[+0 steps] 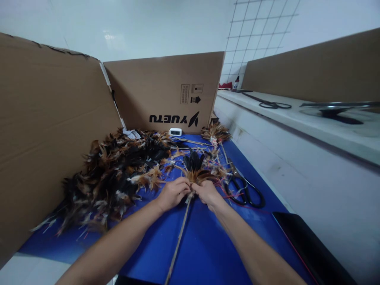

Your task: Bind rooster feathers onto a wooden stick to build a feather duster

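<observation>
A feather duster [194,175] with brown and black feathers points away from me over the blue table. Its thin stick [181,237] runs back toward me between my forearms. My left hand [175,193] is closed in a pinch at the base of the feathers, on the left side. From the right, my right hand [207,193] grips the same spot, with fingers pressed together. Any thread or single feather between the fingertips is too small to make out. Black-handled scissors [246,190] lie just right of my right hand, with thin red strands [230,194] beside them.
A large heap of loose feathers [118,174] covers the table's left side. Further back are another feather bundle [215,132], thin sticks [192,141] and a small white digital clock [175,132]. Cardboard panels [166,91] wall the back and left. A ledge [297,113] runs along the right.
</observation>
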The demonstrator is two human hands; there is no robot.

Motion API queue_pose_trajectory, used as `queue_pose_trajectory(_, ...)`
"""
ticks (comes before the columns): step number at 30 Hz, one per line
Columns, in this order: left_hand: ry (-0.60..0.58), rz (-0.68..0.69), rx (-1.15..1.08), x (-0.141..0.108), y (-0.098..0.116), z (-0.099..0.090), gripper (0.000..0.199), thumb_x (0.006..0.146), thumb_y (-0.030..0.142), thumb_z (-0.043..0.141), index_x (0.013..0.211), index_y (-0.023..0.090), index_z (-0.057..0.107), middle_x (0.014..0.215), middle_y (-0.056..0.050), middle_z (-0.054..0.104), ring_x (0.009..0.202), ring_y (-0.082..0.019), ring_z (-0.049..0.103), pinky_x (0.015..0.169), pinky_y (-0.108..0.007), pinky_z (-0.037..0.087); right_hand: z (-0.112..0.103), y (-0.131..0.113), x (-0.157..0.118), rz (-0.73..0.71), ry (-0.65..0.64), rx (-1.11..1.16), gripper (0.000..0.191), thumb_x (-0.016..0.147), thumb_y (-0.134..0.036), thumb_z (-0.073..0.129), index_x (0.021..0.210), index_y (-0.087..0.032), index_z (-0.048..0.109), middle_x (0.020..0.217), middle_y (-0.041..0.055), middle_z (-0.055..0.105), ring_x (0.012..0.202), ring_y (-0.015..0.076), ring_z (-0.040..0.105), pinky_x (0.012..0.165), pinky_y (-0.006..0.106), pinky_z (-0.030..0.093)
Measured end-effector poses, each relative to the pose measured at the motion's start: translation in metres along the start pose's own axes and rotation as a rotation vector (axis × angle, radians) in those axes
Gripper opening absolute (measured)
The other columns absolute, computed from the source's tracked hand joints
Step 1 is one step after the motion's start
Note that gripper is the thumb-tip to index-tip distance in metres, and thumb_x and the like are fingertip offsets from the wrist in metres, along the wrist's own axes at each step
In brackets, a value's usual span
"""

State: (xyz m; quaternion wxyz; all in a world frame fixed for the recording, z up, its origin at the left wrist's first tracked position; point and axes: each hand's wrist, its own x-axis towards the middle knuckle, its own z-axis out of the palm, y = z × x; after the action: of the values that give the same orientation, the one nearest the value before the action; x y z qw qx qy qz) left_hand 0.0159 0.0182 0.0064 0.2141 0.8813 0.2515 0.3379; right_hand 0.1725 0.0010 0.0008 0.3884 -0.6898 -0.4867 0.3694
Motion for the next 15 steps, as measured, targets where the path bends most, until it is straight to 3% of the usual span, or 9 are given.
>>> queue_pose_trajectory(5, -0.229, -0.014, -0.024, 0.001, -0.003, -0.009, 0.028, 0.085, 0.03, 0.035, 0.088, 0.019, 0.061, 0.107, -0.008, 0.058, 0.097, -0.014, 0.053, 0.089, -0.027, 0.039, -0.001, -0.002, 0.0, 0.03, -0.018, 0.007, 0.03, 0.066, -0.036, 0.061, 0.046, -0.016, 0.052, 0.034, -0.0038, 0.04, 0.035, 0.0073, 0.039, 0.036, 0.02, 0.025)
queue_pose_trajectory(8, -0.308, 0.016, -0.028, 0.004, -0.003, -0.014, 0.03, 0.085, 0.033, 0.035, 0.087, 0.019, 0.061, 0.104, -0.008, 0.06, 0.094, -0.015, 0.055, 0.088, -0.028, 0.04, -0.002, -0.004, 0.0, 0.053, -0.035, 0.022, 0.032, 0.065, -0.037, 0.064, 0.044, -0.017, 0.05, 0.032, -0.0042, 0.039, 0.033, 0.0071, 0.038, 0.035, 0.02, 0.024)
queue_pose_trajectory(15, -0.307, 0.034, -0.01, 0.008, 0.0, -0.015, 0.031, 0.084, 0.037, 0.035, 0.083, 0.019, 0.06, 0.092, -0.009, 0.062, 0.09, -0.016, 0.055, 0.085, -0.027, 0.041, -0.003, -0.011, -0.002, 0.118, -0.119, 0.071, 0.038, 0.067, -0.038, 0.062, 0.041, -0.019, 0.042, 0.027, -0.0077, 0.029, 0.026, 0.0042, 0.024, 0.03, 0.02, 0.017)
